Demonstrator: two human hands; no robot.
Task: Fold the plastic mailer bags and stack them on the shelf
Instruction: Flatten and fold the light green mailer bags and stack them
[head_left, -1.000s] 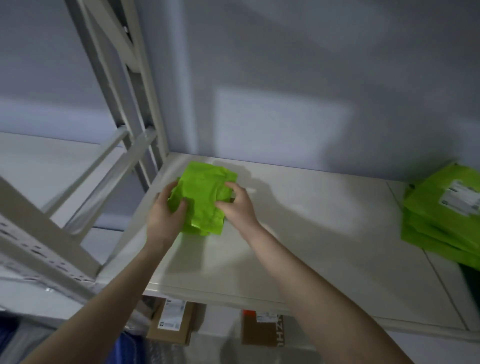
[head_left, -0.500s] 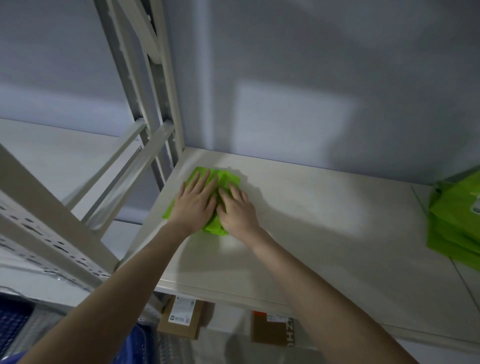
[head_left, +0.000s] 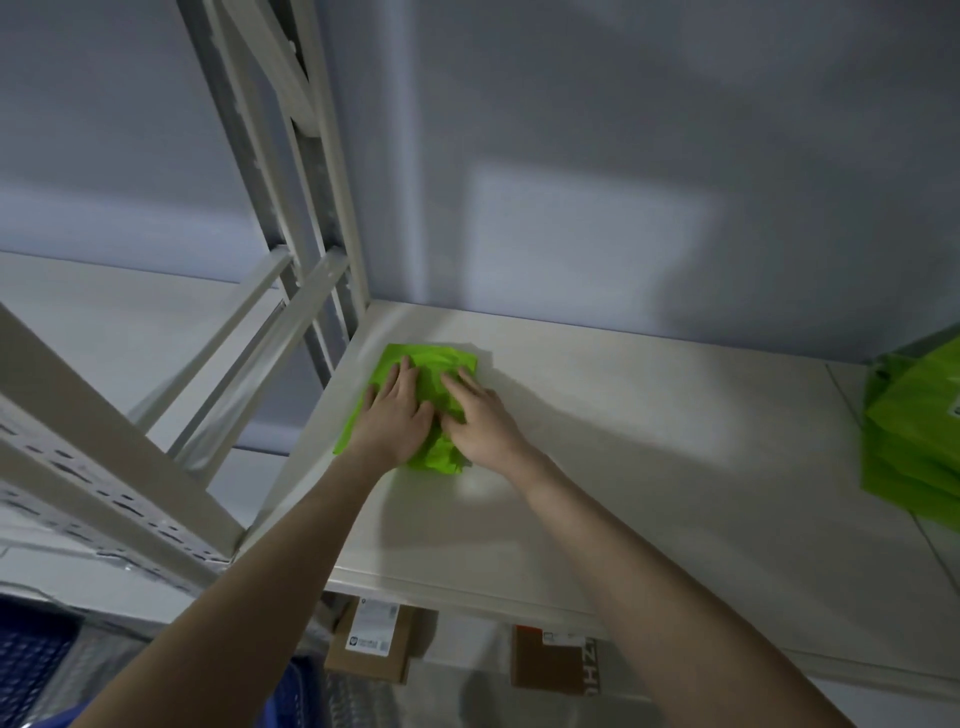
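Still flat-fingered as half a second ago, both hands (head_left: 441, 415) press the folded mailer bag (head_left: 434, 364) onto the shelf (head_left: 649, 441).

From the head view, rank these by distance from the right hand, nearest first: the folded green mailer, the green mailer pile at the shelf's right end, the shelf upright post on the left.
Measured from the right hand:
1. Folded green mailer: directly under the hand, which presses on it.
2. Shelf upright post: to the left, behind the mailer at the shelf's corner.
3. Green mailer pile: far right end of the shelf.

One head-worn wide-angle view looks forward and down, close over the white metal shelf board (head_left: 649, 441).
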